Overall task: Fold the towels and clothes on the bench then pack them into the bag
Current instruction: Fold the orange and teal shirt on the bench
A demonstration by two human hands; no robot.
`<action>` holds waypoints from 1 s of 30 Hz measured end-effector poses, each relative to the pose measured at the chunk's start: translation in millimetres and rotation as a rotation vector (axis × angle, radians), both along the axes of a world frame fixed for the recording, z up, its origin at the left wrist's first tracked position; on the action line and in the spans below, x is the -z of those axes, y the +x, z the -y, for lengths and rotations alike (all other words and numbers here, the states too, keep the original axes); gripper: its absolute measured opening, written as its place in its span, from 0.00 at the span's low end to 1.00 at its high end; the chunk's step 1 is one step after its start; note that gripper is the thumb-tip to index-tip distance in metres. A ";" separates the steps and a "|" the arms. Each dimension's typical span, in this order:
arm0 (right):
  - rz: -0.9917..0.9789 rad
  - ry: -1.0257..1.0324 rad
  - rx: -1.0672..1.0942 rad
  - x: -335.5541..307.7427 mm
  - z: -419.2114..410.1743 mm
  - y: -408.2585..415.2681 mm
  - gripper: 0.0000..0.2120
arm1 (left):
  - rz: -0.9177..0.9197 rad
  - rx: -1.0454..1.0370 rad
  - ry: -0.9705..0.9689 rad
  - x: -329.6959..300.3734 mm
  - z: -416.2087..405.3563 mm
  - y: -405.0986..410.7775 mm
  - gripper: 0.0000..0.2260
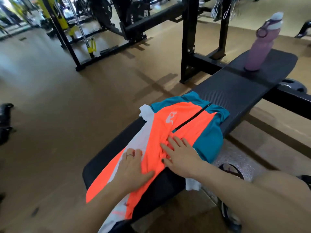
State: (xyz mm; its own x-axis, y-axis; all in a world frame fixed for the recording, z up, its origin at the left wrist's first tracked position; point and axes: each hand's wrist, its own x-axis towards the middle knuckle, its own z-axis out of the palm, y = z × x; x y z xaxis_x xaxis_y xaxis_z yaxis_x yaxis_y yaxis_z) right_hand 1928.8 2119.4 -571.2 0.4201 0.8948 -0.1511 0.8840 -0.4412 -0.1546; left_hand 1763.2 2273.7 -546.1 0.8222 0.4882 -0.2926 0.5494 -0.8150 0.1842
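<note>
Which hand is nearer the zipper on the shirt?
Right. The right hand lies flat on the shirt just below the zipper's lower end. The left hand rests farther back, on the orange and white part near the bench edge.

Jersey [168, 132] ran off bottom edge, hem hidden. Gym gear [101, 10] at top was blurred, maybe weight machines. Bag wasn't identifiable.

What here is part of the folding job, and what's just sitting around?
Part of the job:
- orange, teal and white shirt, spread on the bench
- left hand and right hand, both resting on the shirt

Just lying about:
- purple water bottle, upright at the bench's far end
- gym machines behind

No bag is in view.
</note>
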 end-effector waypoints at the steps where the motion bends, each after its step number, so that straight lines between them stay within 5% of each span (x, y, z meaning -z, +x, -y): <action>1: -0.005 -0.017 -0.001 1.9 1.9 -3.0 0.38 | -0.033 -0.003 0.014 0.0 0.8 -10.3 0.33; 7: 0.095 -0.003 0.015 4.2 17.3 -2.4 0.30 | -0.096 0.027 0.015 -11.3 3.4 -37.4 0.06; 11: 0.164 0.109 -0.104 2.1 30.6 2.4 0.17 | 0.113 -0.037 -0.053 -28.8 -10.9 -37.4 0.12; 15: 0.216 0.146 -0.140 0.7 44.9 15.8 0.17 | 0.307 -0.269 -0.158 -46.2 -49.3 -39.0 0.14; 21: 0.445 0.171 -0.063 0.1 61.7 10.2 0.15 | 0.243 -0.615 -0.052 -37.3 -90.4 -86.6 0.04; 25: 0.352 0.220 -0.267 -21.6 47.4 -24.4 0.24 | 0.096 -0.437 -0.055 -39.5 -52.7 -96.8 0.20; 27: 0.283 0.247 -0.334 -18.0 36.2 -56.6 0.17 | -0.065 -0.271 -0.009 -36.9 -27.4 -102.6 0.27; 30: 0.181 0.310 -0.326 2.8 25.3 -105.8 0.09 | -0.096 -0.107 0.096 -29.1 -7.5 -110.4 0.12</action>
State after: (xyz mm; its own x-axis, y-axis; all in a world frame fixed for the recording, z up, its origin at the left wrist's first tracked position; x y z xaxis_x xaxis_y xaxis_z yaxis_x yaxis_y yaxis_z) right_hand 1823.0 2094.1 -574.0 0.1048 0.9756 0.1930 0.9934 -0.0937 -0.0660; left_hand 1652.8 2281.2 -517.1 0.7346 0.6009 -0.3150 0.6452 -0.7623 0.0505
